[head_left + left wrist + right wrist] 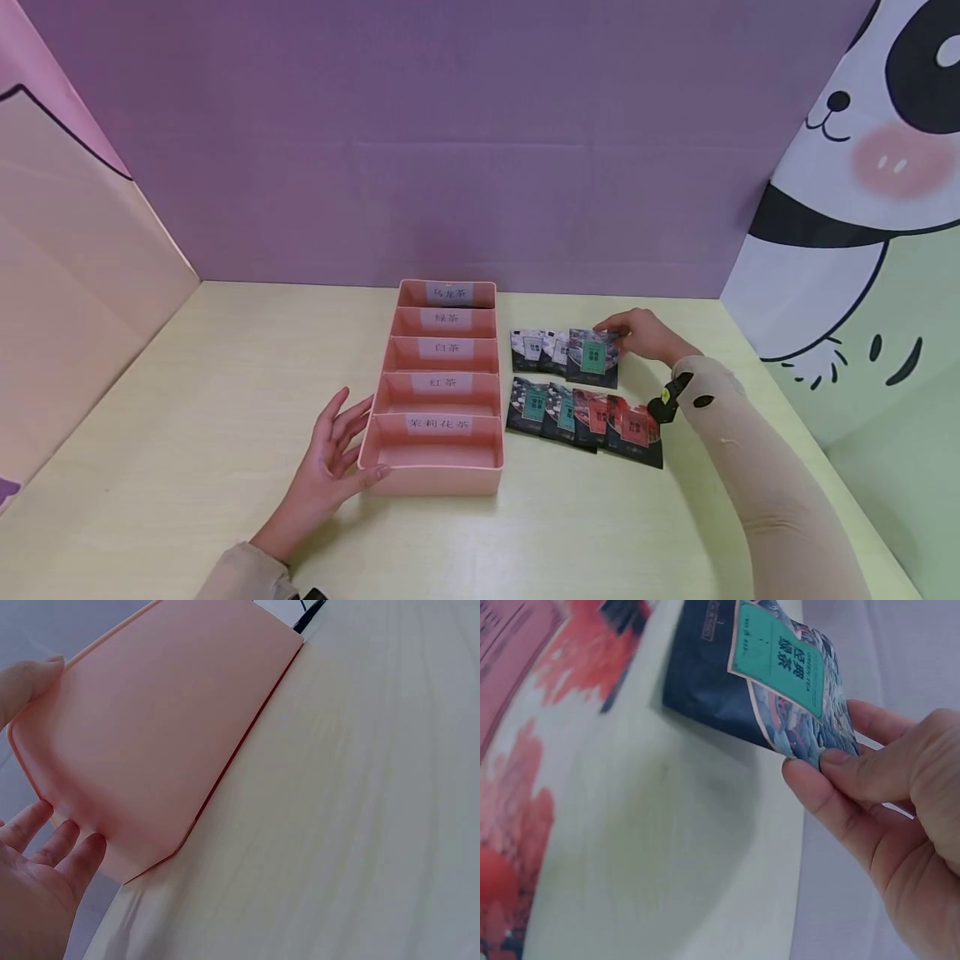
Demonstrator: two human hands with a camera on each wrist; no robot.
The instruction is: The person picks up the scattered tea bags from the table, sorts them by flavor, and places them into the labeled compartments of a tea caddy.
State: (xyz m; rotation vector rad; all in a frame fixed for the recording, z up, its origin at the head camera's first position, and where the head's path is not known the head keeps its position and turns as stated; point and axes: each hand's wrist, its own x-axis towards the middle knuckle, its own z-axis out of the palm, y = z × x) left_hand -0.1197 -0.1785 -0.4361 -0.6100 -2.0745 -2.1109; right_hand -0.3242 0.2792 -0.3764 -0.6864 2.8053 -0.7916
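Note:
My right hand (647,335) pinches a dark tea sachet (780,664) with a green label by its edge, between thumb and fingers. In the right wrist view the sachet is tilted, with its lower corner off the table. Two white-labelled sachets (531,350) lie to its left in the back row. My left hand (333,467) is at the near left corner of a pink divided box (435,482). Its thumb rests on the near rim and its extended fingers touch the wall (150,735), as the left wrist view shows.
Paper labels with Chinese writing mark the box's compartments. A front row of overlapping sachets, green-labelled (534,406) and red-labelled (634,427), lies right of the box. A purple backdrop (465,167) stands behind the pale table (187,400); a panda-print panel (847,275) rises at right.

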